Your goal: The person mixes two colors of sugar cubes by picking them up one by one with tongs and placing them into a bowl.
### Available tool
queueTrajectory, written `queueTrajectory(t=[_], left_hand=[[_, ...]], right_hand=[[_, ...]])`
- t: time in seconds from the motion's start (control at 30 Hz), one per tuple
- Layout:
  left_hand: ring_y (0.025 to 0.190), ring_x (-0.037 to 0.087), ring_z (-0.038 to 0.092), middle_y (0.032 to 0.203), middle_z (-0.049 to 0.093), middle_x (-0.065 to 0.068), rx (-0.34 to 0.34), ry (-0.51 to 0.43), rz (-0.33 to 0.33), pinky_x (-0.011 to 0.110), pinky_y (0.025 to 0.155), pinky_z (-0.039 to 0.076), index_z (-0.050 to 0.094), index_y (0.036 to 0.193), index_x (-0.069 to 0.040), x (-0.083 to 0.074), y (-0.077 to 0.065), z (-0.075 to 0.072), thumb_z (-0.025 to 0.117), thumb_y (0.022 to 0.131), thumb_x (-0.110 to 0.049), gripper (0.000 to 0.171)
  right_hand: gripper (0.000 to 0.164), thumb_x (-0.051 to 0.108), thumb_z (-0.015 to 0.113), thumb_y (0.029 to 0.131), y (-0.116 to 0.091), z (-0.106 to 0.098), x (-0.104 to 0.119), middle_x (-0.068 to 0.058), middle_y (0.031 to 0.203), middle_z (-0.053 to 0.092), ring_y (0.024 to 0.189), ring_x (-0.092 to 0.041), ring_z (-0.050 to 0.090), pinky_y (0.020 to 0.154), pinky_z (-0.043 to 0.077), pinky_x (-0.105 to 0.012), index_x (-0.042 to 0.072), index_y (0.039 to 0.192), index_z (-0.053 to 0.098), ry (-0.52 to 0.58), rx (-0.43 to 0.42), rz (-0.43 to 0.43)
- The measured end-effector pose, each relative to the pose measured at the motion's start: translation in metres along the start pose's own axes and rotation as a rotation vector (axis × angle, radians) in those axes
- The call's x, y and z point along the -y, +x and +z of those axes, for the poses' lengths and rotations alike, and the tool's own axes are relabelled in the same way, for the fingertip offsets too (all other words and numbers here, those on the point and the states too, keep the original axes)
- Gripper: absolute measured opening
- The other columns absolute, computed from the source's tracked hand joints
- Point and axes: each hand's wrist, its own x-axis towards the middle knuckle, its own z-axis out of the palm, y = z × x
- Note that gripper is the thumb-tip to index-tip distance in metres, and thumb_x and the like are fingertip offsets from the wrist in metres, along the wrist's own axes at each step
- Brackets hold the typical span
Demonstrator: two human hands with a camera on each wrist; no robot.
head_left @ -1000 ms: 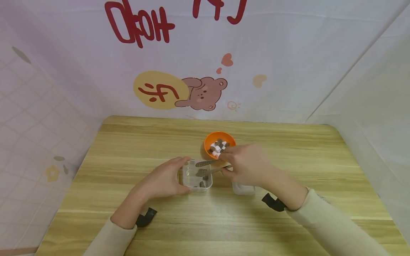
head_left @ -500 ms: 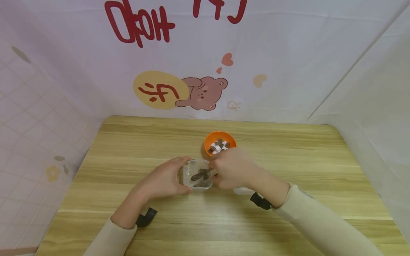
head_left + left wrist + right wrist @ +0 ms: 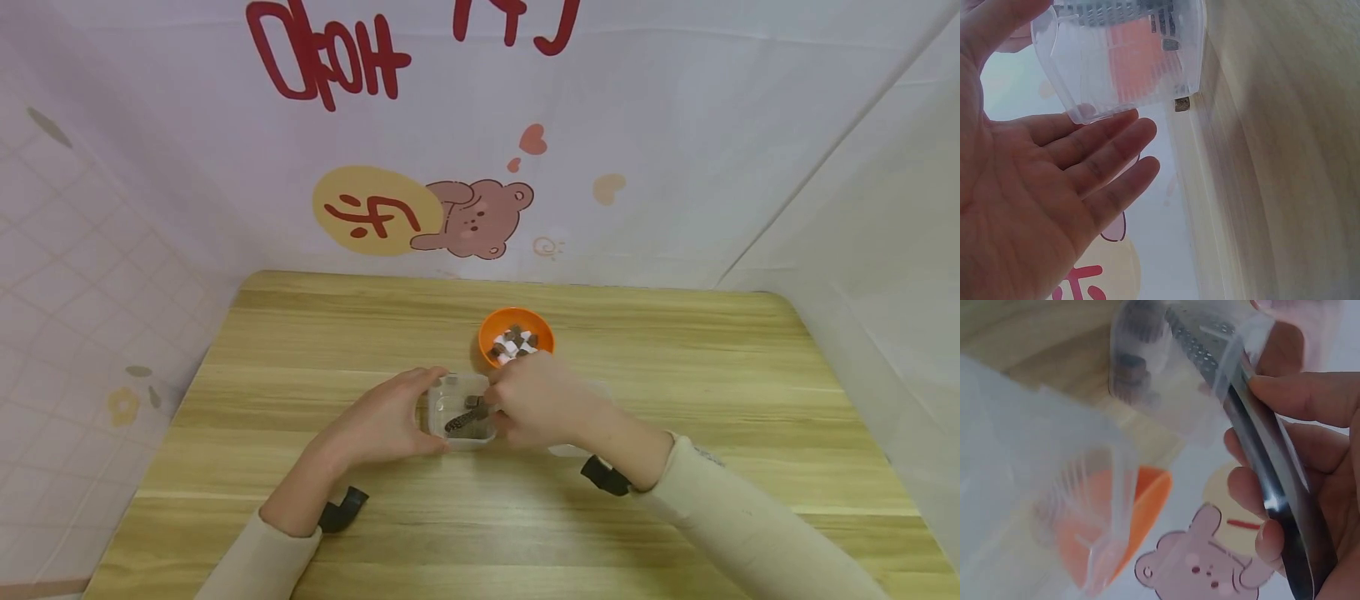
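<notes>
My left hand [image 3: 382, 421] holds a clear plastic container [image 3: 442, 429] between thumb and fingers, at its left side. In the left wrist view, fingertips touch the container's wall. My right hand [image 3: 543, 400] grips metal tongs [image 3: 1266, 456], whose perforated tips reach into that container. Dark brown cubes [image 3: 1130, 369] lie inside it. Behind the right hand stands an orange bowl [image 3: 547, 329] with brown and white cubes [image 3: 512, 343]. The right hand hides part of the tongs and the bowl's near edge. A small brown cube [image 3: 1182, 104] appears just outside the container's wall.
A second clear container [image 3: 567, 451] sits to the right, mostly hidden under my right hand and wrist. The wooden table [image 3: 337, 325] meets a printed white curtain [image 3: 637, 125] at the back. Pale curtains also hang at both sides.
My right hand has moved left and slightly toward me. The tongs, spread apart over the container before, are lower in it now with tips closer together. The left hand has stayed still.
</notes>
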Motion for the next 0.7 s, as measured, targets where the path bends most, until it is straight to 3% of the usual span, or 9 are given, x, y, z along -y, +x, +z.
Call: queueTrajectory(t=[0.3, 0.47, 0.7], left_hand=[[0.144, 0.03, 0.048, 0.157, 0.05, 0.01, 0.0, 0.012, 0.005, 0.053, 0.116, 0.041, 0.046, 0.158, -0.009, 0.0, -0.001, 0.0, 0.094, 0.074, -0.039, 0.101], [0.144, 0.031, 0.047, 0.157, 0.049, 0.01, 0.002, 0.007, -0.002, 0.053, 0.116, 0.041, 0.046, 0.158, -0.009, 0.0, 0.0, 0.0, 0.094, 0.074, -0.038, 0.101], [0.143, 0.031, 0.048, 0.157, 0.05, 0.011, 0.005, -0.007, -0.016, 0.054, 0.116, 0.041, 0.046, 0.158, -0.008, -0.001, 0.0, 0.001, 0.094, 0.074, -0.036, 0.1]], right_hand=[[0.007, 0.012, 0.078, 0.079, -0.02, -0.013, -0.022, 0.009, 0.07, 0.052, 0.055, -0.005, 0.036, 0.048, 0.03, -0.021, 0.018, 0.08, 0.073, 0.093, -0.147, 0.065], [0.007, 0.013, 0.081, 0.083, -0.035, -0.017, -0.039, 0.007, 0.082, 0.07, 0.057, -0.002, 0.05, 0.047, 0.035, -0.02, 0.014, 0.09, 0.08, 0.136, -0.272, 0.118], [0.011, 0.012, 0.083, 0.083, -0.054, -0.015, -0.065, 0.0, 0.087, 0.076, 0.058, -0.011, 0.062, 0.049, 0.047, -0.029, 0.009, 0.093, 0.082, 0.113, -0.402, 0.234]])
